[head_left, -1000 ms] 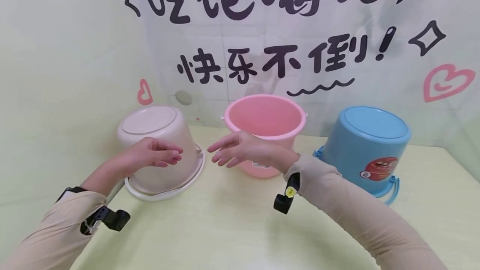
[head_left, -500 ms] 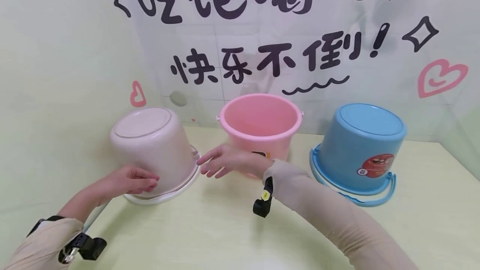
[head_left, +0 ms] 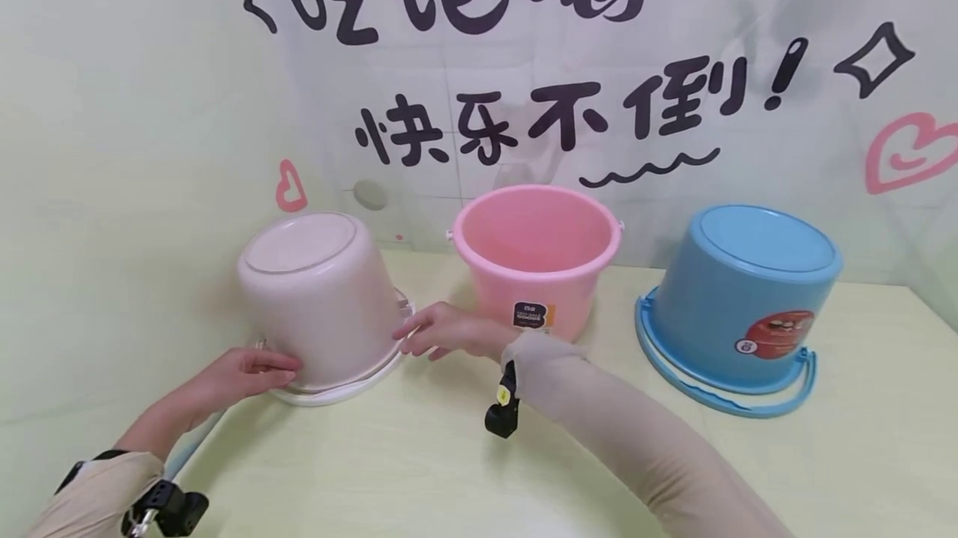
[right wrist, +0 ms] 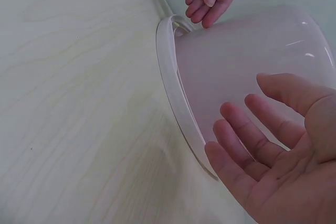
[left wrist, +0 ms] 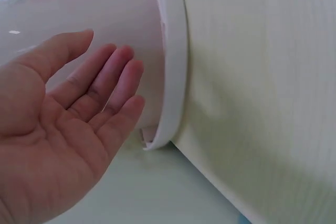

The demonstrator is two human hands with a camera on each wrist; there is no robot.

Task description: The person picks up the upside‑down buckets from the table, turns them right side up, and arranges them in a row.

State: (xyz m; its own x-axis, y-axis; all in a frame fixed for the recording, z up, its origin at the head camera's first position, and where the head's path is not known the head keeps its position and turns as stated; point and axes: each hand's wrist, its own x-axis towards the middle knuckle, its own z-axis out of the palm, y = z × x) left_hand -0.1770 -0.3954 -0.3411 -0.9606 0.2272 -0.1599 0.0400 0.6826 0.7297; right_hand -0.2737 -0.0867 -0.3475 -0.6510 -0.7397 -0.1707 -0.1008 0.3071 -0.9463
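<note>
A pale pink bucket (head_left: 322,305) stands upside down at the left of the table, its white handle (left wrist: 177,66) lying round the rim at the bottom. My left hand (head_left: 239,376) is at the bucket's lower left side, fingers loosely bent; in the left wrist view its palm faces up, with nothing in it. On the other side my right hand (head_left: 452,328) reaches to the lower right, close to the rim. The right wrist view shows its fingers (right wrist: 247,135) spread and relaxed, holding nothing. Whether either hand touches the bucket I cannot tell.
A bright pink bucket (head_left: 527,293) stands upright in the middle, just behind my right forearm. Farther right, a blue bucket (head_left: 718,305) is upside down with its handle on the table (head_left: 449,471). A wall with a printed sheet (head_left: 479,64) rises behind.
My left hand has moved down and left, from in front of the pale pink bucket to its lower left side. The right hand has moved down toward its right side. The buckets stay in place.
</note>
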